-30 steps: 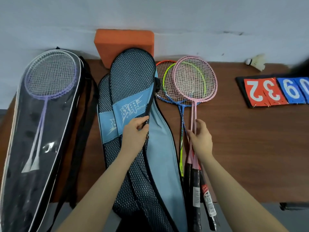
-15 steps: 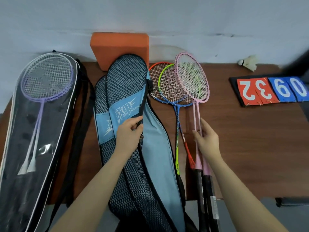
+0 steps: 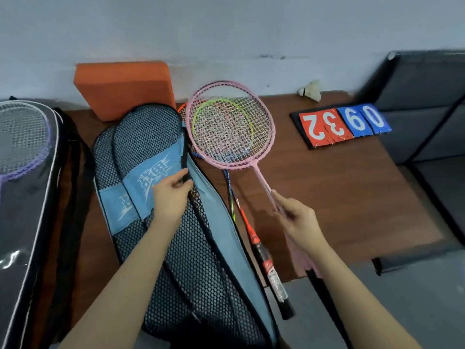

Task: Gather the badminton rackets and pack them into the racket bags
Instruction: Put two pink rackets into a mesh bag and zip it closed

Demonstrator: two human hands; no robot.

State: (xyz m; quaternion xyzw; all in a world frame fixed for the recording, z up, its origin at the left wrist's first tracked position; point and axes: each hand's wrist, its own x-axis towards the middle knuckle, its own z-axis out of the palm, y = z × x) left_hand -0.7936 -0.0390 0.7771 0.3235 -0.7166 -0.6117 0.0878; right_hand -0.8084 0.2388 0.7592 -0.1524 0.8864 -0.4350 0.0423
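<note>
Left hand [image 3: 171, 197] pinches the blue mesh bag [image 3: 176, 235] open; right hand [image 3: 299, 220] grips pink rackets [image 3: 231, 127]; clear bag [image 3: 27, 197] holds purple rackets [image 3: 22, 139].

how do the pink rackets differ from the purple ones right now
The pink rackets are out in the open, gripped at the shafts by the right hand and lifted above other rackets. The purple rackets are already packed, lying flat under the clear front of the black bag, with no hand on them. The pink heads show whole; the purple heads are cut by the picture's left edge. Both are matching pairs, stacked head on head.
</note>
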